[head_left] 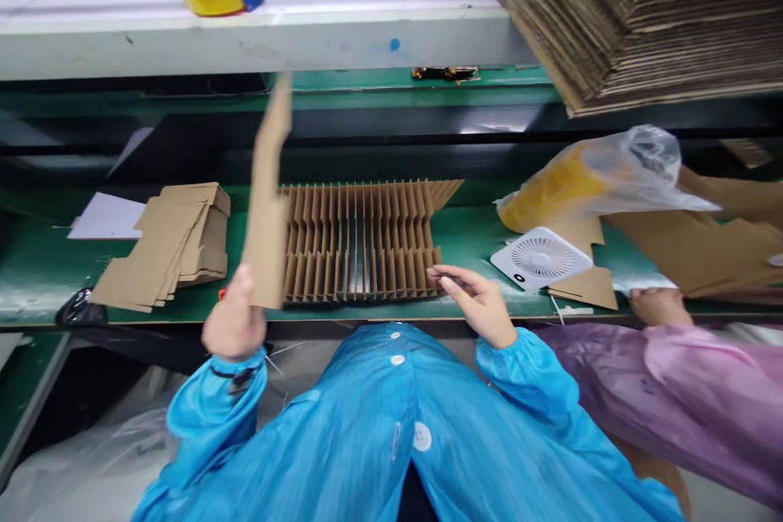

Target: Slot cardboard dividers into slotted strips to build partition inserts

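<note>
While a notched cardboard piece [267,204] is held upright by the closed fingers of the left hand [236,316], just left of the slotted cardboard divider [360,241], the divider's right end is met by the fingers of the right hand [477,303], thumb and forefinger nearly together; whether anything is pinched there cannot be told. The divider is laid on the green worktop [462,238]. To its left, a stack of flat cardboard pieces [177,241] is seen; to its right, a white fan [541,258] and a plastic-wrapped yellow roll [563,183] are placed.
</note>
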`<state>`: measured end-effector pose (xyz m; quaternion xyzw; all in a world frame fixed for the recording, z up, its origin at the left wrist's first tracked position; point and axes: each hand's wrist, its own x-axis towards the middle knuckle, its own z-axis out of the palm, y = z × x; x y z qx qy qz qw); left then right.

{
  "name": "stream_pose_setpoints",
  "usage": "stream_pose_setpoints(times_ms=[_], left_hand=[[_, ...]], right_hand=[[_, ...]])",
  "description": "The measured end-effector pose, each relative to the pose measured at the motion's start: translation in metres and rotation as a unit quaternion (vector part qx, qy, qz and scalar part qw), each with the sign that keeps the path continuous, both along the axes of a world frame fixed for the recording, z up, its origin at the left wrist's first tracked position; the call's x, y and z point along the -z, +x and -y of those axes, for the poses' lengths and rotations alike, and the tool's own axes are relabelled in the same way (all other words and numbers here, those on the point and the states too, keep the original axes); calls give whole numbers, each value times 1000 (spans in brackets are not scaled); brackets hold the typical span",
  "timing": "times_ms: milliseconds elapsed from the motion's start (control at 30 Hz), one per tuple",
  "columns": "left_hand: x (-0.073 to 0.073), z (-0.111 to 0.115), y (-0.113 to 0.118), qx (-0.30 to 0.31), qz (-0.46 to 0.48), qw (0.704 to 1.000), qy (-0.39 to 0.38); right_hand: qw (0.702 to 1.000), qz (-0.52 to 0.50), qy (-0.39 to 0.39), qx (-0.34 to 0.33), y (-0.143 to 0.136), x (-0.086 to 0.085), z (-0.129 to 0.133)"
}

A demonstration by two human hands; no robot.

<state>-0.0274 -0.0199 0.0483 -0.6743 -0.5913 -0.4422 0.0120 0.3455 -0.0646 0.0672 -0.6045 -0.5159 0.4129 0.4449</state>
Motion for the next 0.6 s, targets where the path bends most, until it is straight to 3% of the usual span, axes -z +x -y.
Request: stream_pose_setpoints(times_ms=[33, 67, 167, 267, 367, 433, 600], left_hand=[[0, -2, 17, 109, -68, 990, 51], [0, -4, 33, 199, -139, 963, 118], [-3, -12, 82, 335, -225, 882, 241], [-1, -12, 121, 380, -217, 858, 268], [6, -7, 147, 411, -197, 846, 277], [10, -3, 161, 422, -185, 846, 267], [25, 1, 189, 445, -168, 864, 167]], right_hand=[[995, -89, -7, -35, -7, -9, 0], [982, -175, -13, -71, -12, -18, 1], [930, -342, -33, -132, -23, -36, 4], [930, -359, -64, -55, -26, -39, 8], [953, -295, -49, 54, -25, -29, 9], [966, -241, -19, 92, -19, -23, 9], [989, -58, 12, 134, 32, -28, 17]])
